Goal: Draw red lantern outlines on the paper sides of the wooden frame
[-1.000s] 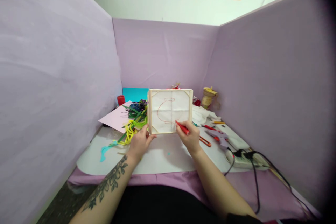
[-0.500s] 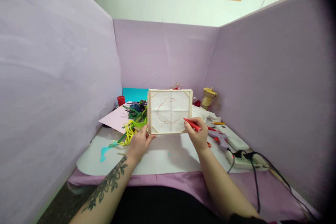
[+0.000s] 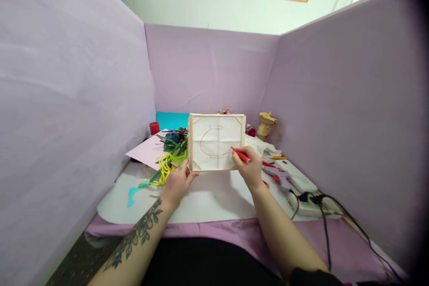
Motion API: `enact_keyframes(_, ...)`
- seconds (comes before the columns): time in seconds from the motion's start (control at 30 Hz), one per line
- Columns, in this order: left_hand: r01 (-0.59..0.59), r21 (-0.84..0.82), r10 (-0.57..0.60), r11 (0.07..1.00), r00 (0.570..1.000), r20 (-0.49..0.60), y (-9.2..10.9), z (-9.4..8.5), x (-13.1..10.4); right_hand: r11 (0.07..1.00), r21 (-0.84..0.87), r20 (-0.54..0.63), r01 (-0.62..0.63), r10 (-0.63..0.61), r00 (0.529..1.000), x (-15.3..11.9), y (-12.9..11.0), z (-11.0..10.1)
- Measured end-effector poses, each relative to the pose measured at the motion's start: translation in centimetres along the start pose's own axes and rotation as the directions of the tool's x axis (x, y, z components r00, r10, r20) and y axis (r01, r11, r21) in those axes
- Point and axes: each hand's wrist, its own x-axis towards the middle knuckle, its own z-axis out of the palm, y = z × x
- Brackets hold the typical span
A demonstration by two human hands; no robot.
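A wooden frame [image 3: 190,143] with a white sheet [image 3: 208,143] inside it stands upright over the table in the head view. Red lines on the sheet form the left and lower outline of a lantern-like round shape, with short bars at top and bottom. My left hand [image 3: 177,183] is closed on the frame's lower left corner, thumb in front. In my right hand [image 3: 251,167] is a red marker [image 3: 241,155], its tip at the sheet's lower right part. Whether the tip touches the sheet I cannot tell for certain.
Green and yellow strips [image 3: 167,165] lie to the left beside a pink sheet [image 3: 144,149]. On the right are a glue gun [image 3: 281,176], a white box [image 3: 300,176] and a power strip [image 3: 311,205] with black cables. Purple panels [image 3: 214,67] enclose the table.
My right hand and the red marker have moved slightly up and left. The red curve at the lower right looks a little longer. My left hand and the frame stay in place.
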Motion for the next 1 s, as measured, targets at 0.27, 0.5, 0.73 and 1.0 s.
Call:
enact_keyframes(0.27,0.01,0.004,-0.01,1.0,1.0,-0.003,0.14,-0.11,0.0,1.0,-0.003,0.021,0.005,-0.005,1.0,0.01,0.04,0.11)
enact_keyframes(0.5,0.015,0.007,-0.015,1.0,1.0,0.0,0.18,-0.08,0.03,1.0,-0.017,0.067,0.02,-0.019,0.998,-0.12,0.34,0.11)
enact_keyframes(0.73,-0.005,0.005,0.005,1.0,1.0,-0.016,0.26,-0.23,0.02,0.996,-0.038,0.096,0.084,-0.08,0.992,-0.14,0.31,0.08)
enact_keyframes(1.0,-0.01,0.004,0.01,1.0,1.0,-0.024,0.17,-0.11,-0.02,0.992,-0.046,0.135,0.121,-0.114,0.984,-0.28,0.29,-0.03)
